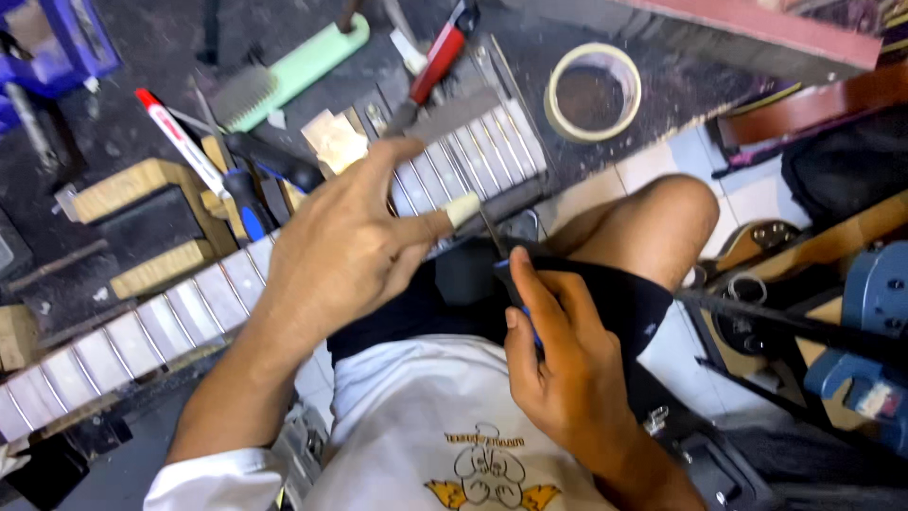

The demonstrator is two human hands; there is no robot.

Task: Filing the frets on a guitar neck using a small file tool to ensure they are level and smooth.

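fret file on a taped guitar neck

the guitar neck (170,322) lies slantwise across the dark workbench (132,57), its fretboard masked in pale tape between the metal frets. the left hand (340,246) rests on the neck, fingers spread, thumb and forefinger pinched on a flat file (454,115) with a small pale pad (462,209) at the thumb tip. the right hand (558,360) is closed on a thin blue-handled tool (511,284) over the lap. the neck looks long, stiff and fairly light but easy to mar; i judge it best steadied by its edges, off the frets. the file seems hard, thin and slippery. a tape roll (593,92) sits well apart.
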